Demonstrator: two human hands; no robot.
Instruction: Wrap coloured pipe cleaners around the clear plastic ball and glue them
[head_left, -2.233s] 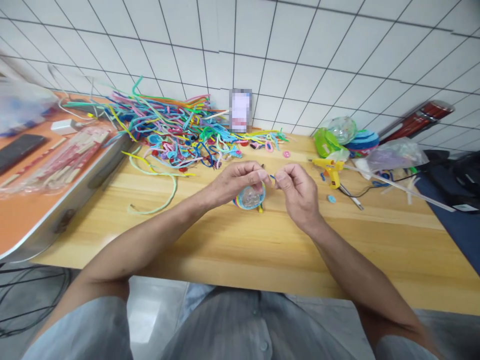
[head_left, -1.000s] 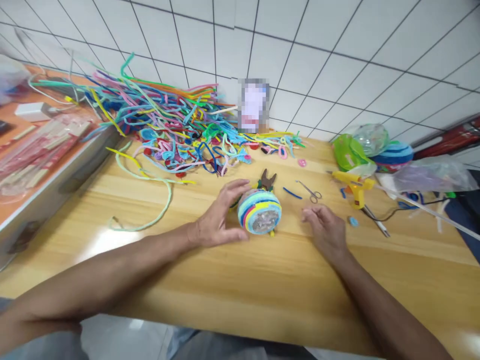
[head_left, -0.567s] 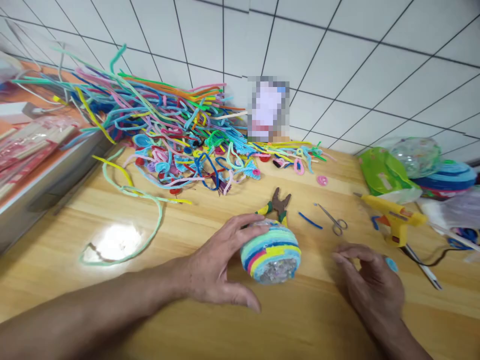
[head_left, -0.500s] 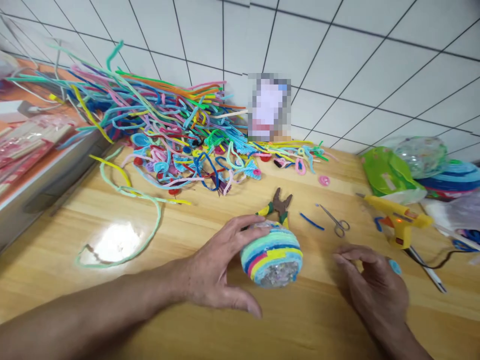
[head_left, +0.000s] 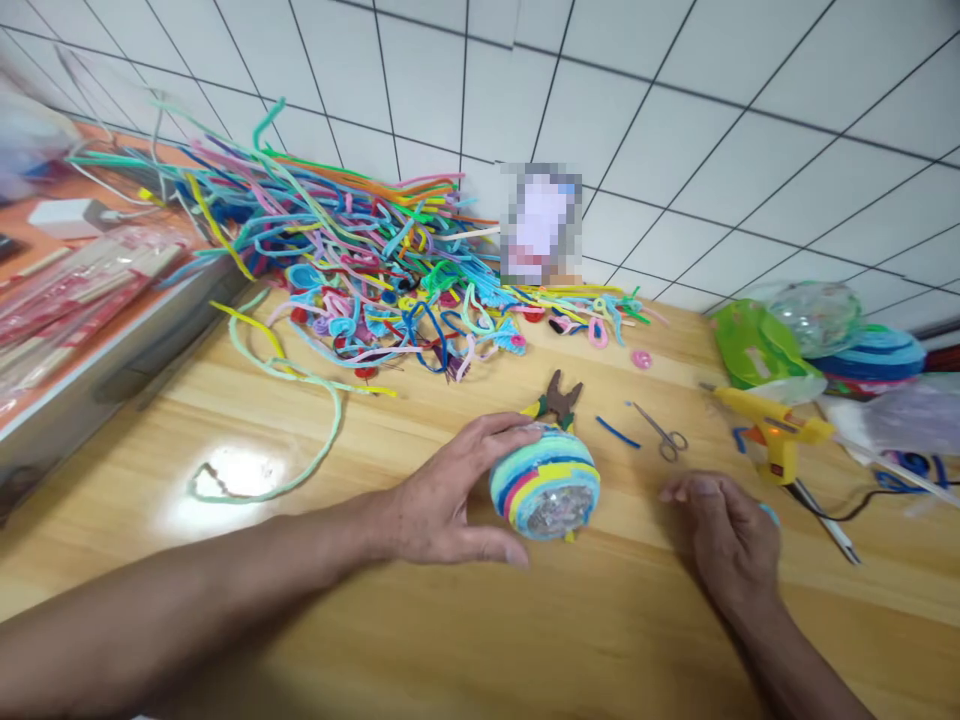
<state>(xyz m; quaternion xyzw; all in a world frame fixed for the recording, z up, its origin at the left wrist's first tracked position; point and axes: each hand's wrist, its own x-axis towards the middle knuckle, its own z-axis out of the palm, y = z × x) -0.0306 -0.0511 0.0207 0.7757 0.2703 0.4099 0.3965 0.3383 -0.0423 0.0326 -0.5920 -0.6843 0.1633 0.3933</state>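
My left hand (head_left: 457,490) is open around the left side of a ball wound in striped pipe cleaners (head_left: 544,480). Its fingertips reach the ball's far upper side, while the thumb stands out straight in front, apart from it. On the ball's near side a round transparent patch shows inside the light blue ring. Behind it lie pliers (head_left: 562,395) with rusty jaws, their green-yellow handles partly hidden. My right hand (head_left: 727,535) rests on the table with fingers curled in, and I see nothing in them. Small scissors (head_left: 661,433) and a short blue pipe cleaner piece (head_left: 618,432) lie between the hands.
A heap of coloured pipe cleaners (head_left: 360,240) lies along the wall beside a blurred phone (head_left: 538,225). At right are a yellow glue gun (head_left: 772,430), a green packet (head_left: 761,345) and another striped ball (head_left: 870,360). An orange-topped case (head_left: 90,350) stands left.
My hands, earlier together over the ball with a blue piece, have parted; that piece now lies on the table. My left hand has come to the ball's side, and my right has moved right.
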